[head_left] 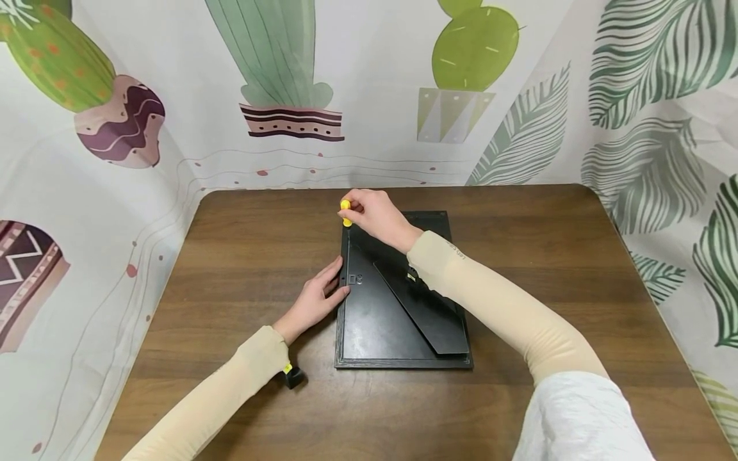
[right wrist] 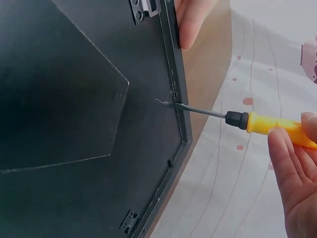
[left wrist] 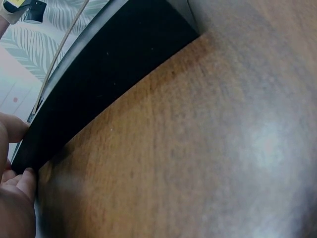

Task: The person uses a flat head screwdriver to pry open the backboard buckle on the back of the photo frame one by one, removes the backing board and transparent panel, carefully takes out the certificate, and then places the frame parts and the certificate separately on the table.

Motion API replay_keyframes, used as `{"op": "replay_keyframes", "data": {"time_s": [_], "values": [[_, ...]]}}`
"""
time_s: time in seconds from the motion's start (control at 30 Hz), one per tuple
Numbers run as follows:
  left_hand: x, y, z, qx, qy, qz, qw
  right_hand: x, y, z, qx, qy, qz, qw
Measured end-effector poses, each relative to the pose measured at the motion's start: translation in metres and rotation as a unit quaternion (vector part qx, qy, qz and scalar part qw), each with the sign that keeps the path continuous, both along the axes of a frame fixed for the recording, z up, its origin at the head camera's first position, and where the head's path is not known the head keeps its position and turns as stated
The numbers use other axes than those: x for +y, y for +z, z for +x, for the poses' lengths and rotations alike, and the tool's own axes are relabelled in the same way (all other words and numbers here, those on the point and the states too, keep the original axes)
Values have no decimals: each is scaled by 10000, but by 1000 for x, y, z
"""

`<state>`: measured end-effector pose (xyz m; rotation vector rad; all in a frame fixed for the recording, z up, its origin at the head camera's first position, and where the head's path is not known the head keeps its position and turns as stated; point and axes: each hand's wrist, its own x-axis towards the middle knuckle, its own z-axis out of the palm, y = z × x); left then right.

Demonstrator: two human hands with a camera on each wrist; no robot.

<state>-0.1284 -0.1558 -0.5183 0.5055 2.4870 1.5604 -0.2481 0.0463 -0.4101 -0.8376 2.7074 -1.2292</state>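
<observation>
A black picture frame (head_left: 380, 320) lies face down on the brown table (head_left: 242, 256), its stand leg (head_left: 426, 307) folded across the back. My right hand (head_left: 375, 214) grips a yellow-handled screwdriver (head_left: 346, 213) over the frame's far left corner. In the right wrist view the screwdriver (right wrist: 277, 126) has its tip against the inner edge of the frame (right wrist: 74, 99), and my right hand (right wrist: 297, 168) pinches the handle. My left hand (head_left: 317, 298) rests against the frame's left edge, fingers fairly straight. The left wrist view shows the frame edge (left wrist: 99, 74) and my left hand (left wrist: 15, 198) touching it.
A small black-and-yellow wrist camera (head_left: 291, 374) sits at my left wrist. Printed cactus and leaf curtains (head_left: 277, 83) enclose the table on three sides. Bare tabletop (head_left: 553, 256) lies right of the frame and in front of it.
</observation>
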Motion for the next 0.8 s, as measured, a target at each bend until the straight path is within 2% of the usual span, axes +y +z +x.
{"op": "replay_keyframes", "data": {"time_s": [0.23, 0.4, 0.53, 0.8], "values": [[-1, -1, 1, -15, 3, 31, 10000, 11, -5, 4, -108, 136, -163, 9997], [-1, -3, 1, 36, 11, 106, 9999, 24, -12, 5, 27, 202, -267, 9994], [-1, -4, 0, 125, 15, 170, 9998, 37, -14, 8, 144, 68, -603, 9981], [-1, -1, 1, 31, -63, 85, 9999, 59, -29, 18, 458, -462, -1108, 9917]]}}
